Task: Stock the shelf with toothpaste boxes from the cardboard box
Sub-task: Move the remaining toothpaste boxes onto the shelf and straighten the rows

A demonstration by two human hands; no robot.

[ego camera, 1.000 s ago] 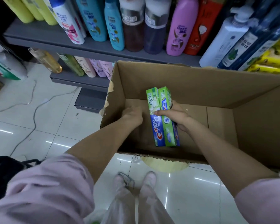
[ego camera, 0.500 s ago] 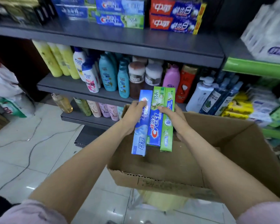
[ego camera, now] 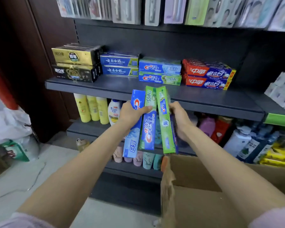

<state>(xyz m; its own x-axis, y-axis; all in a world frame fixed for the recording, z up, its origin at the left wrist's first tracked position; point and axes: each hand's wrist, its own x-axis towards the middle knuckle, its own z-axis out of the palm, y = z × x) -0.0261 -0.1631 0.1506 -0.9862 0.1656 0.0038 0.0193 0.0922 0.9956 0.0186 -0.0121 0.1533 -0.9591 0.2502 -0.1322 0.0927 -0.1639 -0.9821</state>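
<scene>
Below the toothpaste shelf (ego camera: 105, 89): three Crest boxes (ego camera: 149, 127) fanned
left hand (ego camera: 132, 115): gripped two
right hand (ego camera: 179, 122): gripped the green one
risk: loose fan could slip

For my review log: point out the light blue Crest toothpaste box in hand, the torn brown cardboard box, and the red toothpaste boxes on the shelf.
Light blue Crest toothpaste box (ego camera: 132, 137): head view, lower front face.
Torn brown cardboard box (ego camera: 196, 175): head view, inner wall.
Red toothpaste boxes (ego camera: 199, 71): head view, upper box's red panel.
</scene>
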